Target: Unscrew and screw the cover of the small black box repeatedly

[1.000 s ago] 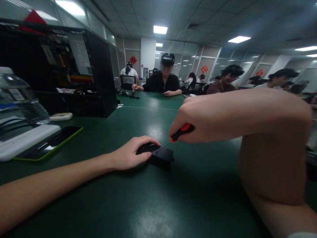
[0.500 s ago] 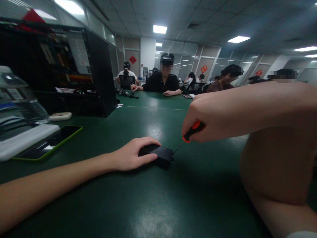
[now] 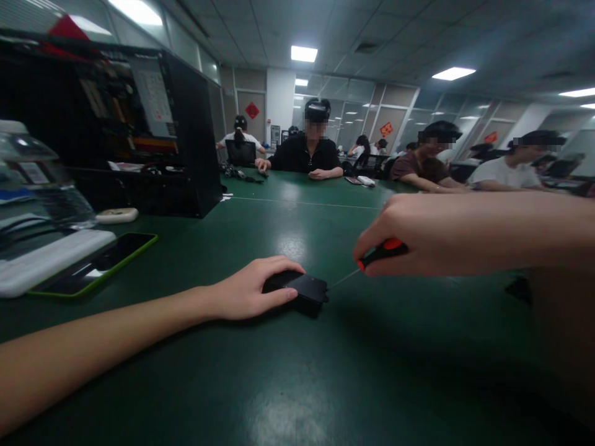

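On the green table [image 3: 223,384], a black box-shaped device [image 3: 310,290] lies under my left hand [image 3: 260,288]. The fingers and thumb of that hand close around its left part and press it to the tabletop. My right hand [image 3: 395,238] grips a screwdriver [image 3: 379,253] with a black and orange handle, its fist covering part of the handle. The thin metal shaft slants down and left, and its tip meets the right end of the device near a small tab; whether it sits in a screw I cannot tell.
At the left are a phone with a green edge [image 3: 134,244], a white flat bar [image 3: 56,260], a clear water bottle [image 3: 41,179] and an opened black computer case [image 3: 195,136]. Across the table sits a person in black [image 3: 302,155]; other people sit at the right.
My right hand has shifted right and slightly lower, the forearm is lower, and the screwdriver lies flatter. My left hand still holds the device in the same place.
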Motion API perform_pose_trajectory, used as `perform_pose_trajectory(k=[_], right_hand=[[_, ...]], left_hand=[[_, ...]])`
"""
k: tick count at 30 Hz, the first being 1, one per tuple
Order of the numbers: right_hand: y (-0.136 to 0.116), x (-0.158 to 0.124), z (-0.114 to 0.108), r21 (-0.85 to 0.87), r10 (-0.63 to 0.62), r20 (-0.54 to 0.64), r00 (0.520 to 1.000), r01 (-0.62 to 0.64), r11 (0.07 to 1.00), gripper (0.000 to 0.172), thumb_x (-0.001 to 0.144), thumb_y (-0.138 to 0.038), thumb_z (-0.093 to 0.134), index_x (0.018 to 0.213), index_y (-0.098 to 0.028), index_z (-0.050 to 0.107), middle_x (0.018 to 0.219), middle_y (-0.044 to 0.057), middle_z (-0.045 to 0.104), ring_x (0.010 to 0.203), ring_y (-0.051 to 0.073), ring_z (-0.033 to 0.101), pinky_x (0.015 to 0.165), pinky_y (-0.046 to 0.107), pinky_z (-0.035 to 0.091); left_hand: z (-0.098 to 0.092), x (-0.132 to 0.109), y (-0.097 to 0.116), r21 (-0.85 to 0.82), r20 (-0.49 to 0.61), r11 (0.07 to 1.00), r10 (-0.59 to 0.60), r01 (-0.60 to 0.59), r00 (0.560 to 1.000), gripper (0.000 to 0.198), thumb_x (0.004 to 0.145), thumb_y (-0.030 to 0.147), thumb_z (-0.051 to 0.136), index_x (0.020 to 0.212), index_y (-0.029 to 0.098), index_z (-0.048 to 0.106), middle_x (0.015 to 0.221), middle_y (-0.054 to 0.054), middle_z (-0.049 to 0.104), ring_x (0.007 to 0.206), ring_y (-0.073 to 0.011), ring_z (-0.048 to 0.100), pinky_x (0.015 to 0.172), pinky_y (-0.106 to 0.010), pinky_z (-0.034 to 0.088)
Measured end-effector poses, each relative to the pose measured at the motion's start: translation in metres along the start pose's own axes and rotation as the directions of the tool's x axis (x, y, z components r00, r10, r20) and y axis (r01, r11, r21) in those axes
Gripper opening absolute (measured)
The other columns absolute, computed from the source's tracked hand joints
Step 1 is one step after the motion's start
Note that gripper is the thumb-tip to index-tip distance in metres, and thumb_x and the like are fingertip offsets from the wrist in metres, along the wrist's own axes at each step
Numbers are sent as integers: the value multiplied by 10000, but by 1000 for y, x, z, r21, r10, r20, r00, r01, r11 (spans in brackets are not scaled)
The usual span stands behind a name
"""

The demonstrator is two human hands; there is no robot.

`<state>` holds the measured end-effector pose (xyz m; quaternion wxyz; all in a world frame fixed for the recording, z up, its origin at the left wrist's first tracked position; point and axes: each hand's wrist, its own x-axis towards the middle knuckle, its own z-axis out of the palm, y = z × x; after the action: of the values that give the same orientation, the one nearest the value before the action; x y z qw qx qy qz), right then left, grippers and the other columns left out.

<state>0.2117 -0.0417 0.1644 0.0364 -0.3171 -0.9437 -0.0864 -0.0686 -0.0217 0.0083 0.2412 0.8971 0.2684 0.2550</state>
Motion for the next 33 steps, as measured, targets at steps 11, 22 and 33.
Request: perform_pose_trajectory(k=[11,22,33], right_hand=[[20,-41,86,272,32,216,976,-91,958,461,1034,-497,397,960,-181,725,800,45,711,719,169,660,677,294,458],[-4,-48,95,-298,-210,-166,963,154,942,335,1047,-349,433,921,-160,680,689,32,666,547,117,558,521,272,330],[2,-32,126,165,-63,72,995,51,985,433,1058,-453,366,943,-148,651,774,60,700,622,136,628,586,252,398]], left_hand=[[-2,-1,1,2,7,999,-33,33,999,364,974,392,593,1271,182,611,1223,-97,660,1086,-258,620,944,-372,484],[-2,-2,0,-5,-5,1000,-25,25,1000,342,973,386,601,1248,184,619,1188,-80,658,1057,-243,620,918,-342,472],[-1,-1,1,-21,-19,998,-52,52,998,356,961,404,613,1238,180,623,1192,-83,674,1064,-253,623,931,-361,470]])
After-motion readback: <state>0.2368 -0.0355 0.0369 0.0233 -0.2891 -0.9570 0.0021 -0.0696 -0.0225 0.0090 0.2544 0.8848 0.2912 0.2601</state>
